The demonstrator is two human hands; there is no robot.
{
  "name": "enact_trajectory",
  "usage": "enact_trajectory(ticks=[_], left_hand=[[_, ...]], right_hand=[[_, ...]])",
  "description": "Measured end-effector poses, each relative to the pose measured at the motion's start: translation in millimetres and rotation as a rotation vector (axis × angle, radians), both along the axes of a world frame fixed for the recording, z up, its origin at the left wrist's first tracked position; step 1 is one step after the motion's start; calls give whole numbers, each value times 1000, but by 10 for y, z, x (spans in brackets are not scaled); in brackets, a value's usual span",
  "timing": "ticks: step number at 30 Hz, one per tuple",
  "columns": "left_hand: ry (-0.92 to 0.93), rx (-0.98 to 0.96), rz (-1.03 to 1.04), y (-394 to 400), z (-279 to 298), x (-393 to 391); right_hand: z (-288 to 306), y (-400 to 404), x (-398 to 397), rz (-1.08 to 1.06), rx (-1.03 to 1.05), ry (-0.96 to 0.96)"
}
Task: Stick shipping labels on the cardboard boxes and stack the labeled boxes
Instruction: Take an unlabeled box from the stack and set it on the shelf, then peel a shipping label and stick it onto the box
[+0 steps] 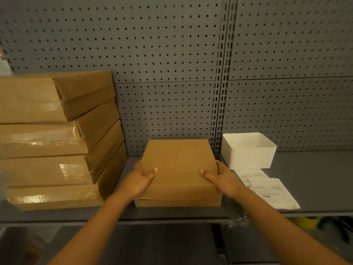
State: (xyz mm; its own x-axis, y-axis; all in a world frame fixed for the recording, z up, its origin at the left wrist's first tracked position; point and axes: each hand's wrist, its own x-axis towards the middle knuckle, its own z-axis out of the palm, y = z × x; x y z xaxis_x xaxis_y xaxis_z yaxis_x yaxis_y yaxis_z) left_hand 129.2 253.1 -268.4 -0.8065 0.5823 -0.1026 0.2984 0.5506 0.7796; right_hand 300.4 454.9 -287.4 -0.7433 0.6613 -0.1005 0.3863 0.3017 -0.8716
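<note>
Cardboard box (178,169) sat mid-shelf; our left hand (140,178) and right hand (219,177) clamped its sides, thumbs on top, probably squaring it near the labels (267,188) for sticking.

Grey metal shelf (315,169), pegboard-backed. Stack of taped boxes (51,150) well left of the left fingers (152,172). Single plain box (178,173) between both sets of fingers, resting on shelf. White tray (248,150) beyond the right fingers (205,173), labels (271,190) just right of them, flat.
</note>
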Motion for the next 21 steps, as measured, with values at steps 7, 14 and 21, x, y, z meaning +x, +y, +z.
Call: enact_trajectory(ticks=[7, 14, 21], left_hand=[[7, -206, -45, 78, 131, -85], [470, -202, -148, 506, 382, 330], [405, -4, -402, 1361, 410, 1049]], right_hand=[[127, -79, 26, 8, 160, -69], [289, 65, 185, -78, 341, 117], [11, 982, 963, -156, 449, -238]])
